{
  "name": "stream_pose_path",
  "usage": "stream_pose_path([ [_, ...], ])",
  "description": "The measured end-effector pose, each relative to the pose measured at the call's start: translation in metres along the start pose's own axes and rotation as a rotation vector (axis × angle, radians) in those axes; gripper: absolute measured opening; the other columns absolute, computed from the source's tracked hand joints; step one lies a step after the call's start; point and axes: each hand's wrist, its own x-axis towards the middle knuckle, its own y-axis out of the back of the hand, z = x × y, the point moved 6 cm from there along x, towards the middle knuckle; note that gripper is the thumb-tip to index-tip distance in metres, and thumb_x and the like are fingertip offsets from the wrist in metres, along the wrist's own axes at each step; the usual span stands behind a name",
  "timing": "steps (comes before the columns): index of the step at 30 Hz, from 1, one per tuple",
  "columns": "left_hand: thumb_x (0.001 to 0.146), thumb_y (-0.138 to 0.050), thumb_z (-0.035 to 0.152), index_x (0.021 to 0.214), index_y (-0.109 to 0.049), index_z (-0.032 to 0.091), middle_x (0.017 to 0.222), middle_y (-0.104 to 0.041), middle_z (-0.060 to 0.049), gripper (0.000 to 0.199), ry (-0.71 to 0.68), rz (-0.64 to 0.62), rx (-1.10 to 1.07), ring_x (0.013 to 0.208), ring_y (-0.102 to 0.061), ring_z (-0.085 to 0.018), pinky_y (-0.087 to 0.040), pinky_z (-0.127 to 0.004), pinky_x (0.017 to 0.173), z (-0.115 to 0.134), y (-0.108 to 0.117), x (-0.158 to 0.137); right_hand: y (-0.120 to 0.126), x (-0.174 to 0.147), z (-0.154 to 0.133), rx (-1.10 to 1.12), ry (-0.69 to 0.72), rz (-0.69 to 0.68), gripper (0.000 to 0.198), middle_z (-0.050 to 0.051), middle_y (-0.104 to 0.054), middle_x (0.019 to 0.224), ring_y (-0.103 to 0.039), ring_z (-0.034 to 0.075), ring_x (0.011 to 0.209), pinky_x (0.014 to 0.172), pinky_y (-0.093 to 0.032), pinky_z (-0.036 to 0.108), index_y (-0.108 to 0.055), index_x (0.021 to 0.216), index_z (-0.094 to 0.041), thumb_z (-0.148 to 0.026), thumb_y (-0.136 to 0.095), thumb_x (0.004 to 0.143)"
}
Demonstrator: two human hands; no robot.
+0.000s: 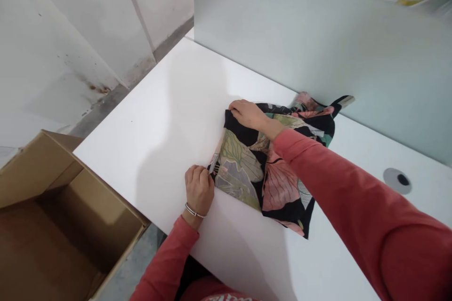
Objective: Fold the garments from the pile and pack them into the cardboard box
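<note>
A folded floral-print cloth (243, 169), black with pink, green and beige leaves, lies on the white table (155, 103). My left hand (199, 190), with a bracelet at the wrist, is closed on its near left corner. At the far left corner, the fingers and thumb of my right hand (247, 115) pinch the edge, and that forearm passes over the cloth's right part. Loose, crumpled ends of the cloth bunch up at the back right against the panel. Whether it is a garment, I cannot tell.
An open cardboard box (106, 202) stands below the table's left edge. A pale upright panel (318, 47) runs along the back of the table. To the right, a round grey cable grommet (393, 181) with a black hole is set in the tabletop. White walls (70, 33) rise at the left.
</note>
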Motion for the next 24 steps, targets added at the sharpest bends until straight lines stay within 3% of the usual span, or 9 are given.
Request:
stream_pose_path([
  [5,0.079,-0.045,0.015,0.083,-0.058,0.016,0.09,-0.056,-0.007,0.013,0.132,-0.018,-0.31,0.088,-0.05,-0.016,-0.044,-0.033,0.078,-0.009,0.011,0.002,0.012,-0.008,0.003,0.035,-0.014,0.034,0.025,0.011,-0.056,0.094,-0.047,0.022,0.092,0.082,-0.036,0.032,-0.053,0.096,-0.012,-0.014,-0.033,0.081],
  [9,0.078,-0.048,0.022,0.083,-0.06,0.017,0.087,-0.058,-0.005,0.014,0.35,-0.16,-0.679,0.084,-0.054,-0.014,-0.045,-0.029,0.076,-0.023,0.006,-0.001,0.015,-0.008,0.004,0.066,0.008,0.044,0.024,0.01,-0.055,0.096,-0.046,0.021,0.092,0.083,-0.035,0.031,-0.054,0.095,-0.012,-0.012,-0.034,0.08],
  [12,0.077,-0.049,0.023,0.086,-0.058,0.016,0.086,-0.059,-0.004,0.015,0.426,-0.242,-0.798,0.083,-0.055,-0.014,-0.045,-0.028,0.077,-0.03,0.003,-0.001,0.012,-0.003,0.005,0.065,0.024,0.025,0.025,0.01,-0.055,0.098,-0.046,0.021,0.093,0.082,-0.034,0.031,-0.054,0.095,-0.011,-0.011,-0.034,0.08],
  [15,0.079,-0.045,0.023,0.092,-0.053,0.016,0.084,-0.059,-0.004,0.017,0.349,-0.282,-0.675,0.081,-0.055,-0.013,-0.046,-0.028,0.075,-0.03,0.006,0.005,0.003,0.004,0.005,0.014,0.01,-0.016,0.025,0.011,-0.055,0.098,-0.046,0.021,0.092,0.082,-0.034,0.03,-0.054,0.096,-0.01,-0.01,-0.035,0.08],
  [20,0.08,-0.045,0.023,0.091,-0.051,0.017,0.08,-0.057,-0.005,0.015,0.056,-0.293,-0.213,0.077,-0.053,-0.017,-0.047,-0.031,0.068,-0.022,0.013,0.014,-0.012,0.011,-0.007,-0.162,-0.007,-0.035,0.025,0.015,-0.054,0.096,-0.044,0.024,0.092,0.082,-0.033,0.035,-0.055,0.095,-0.007,-0.013,-0.036,0.082],
  [24,0.08,-0.044,0.022,0.102,-0.048,0.016,0.091,-0.055,-0.01,0.023,-0.114,-0.187,-0.004,0.086,-0.052,-0.021,-0.046,-0.037,0.074,-0.016,0.024,0.013,0.014,0.004,0.009,-0.028,-0.108,0.123,0.031,0.014,-0.052,0.105,-0.042,0.024,0.099,0.086,-0.033,0.035,-0.051,0.106,-0.008,-0.024,-0.046,0.08],
])
